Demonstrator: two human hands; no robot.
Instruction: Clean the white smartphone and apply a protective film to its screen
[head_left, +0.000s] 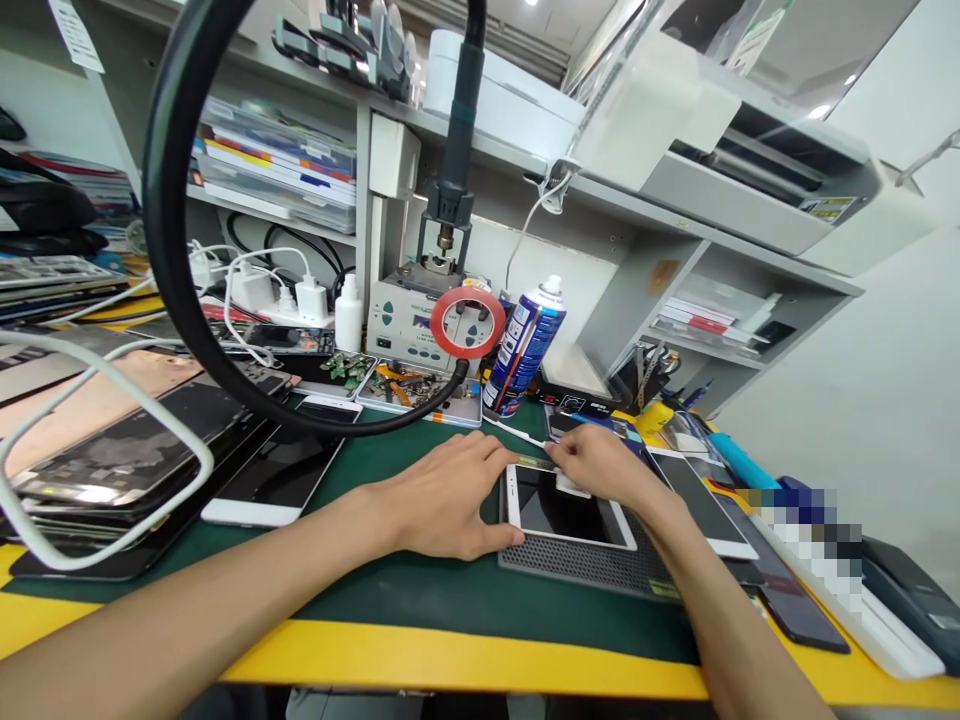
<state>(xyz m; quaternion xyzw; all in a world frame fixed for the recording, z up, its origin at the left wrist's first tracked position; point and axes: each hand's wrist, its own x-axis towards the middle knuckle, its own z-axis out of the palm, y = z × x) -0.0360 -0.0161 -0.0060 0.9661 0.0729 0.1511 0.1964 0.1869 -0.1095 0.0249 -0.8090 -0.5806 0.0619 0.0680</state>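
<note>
A white-framed phone (570,515) with a dark screen lies on a grey perforated pad (585,568) on the green mat. My left hand (442,495) spans the phone's left end, thumb at the near corner and fingers at the far corner, bracing it. Curled at the far side of the screen, my right hand (600,462) presses on a small white piece (572,485), which looks like a folded wipe. The piece is mostly hidden under the fingers. A thin white stick-like strip (517,432) lies just beyond the right fingertips.
White phones (281,470) lie left and right of the work. Stacked screens (127,440) fill the left side. Behind stand a blue spray can (525,345), a white bottle (348,315) and a grey control box (405,320). A black cable (161,200) loops in front.
</note>
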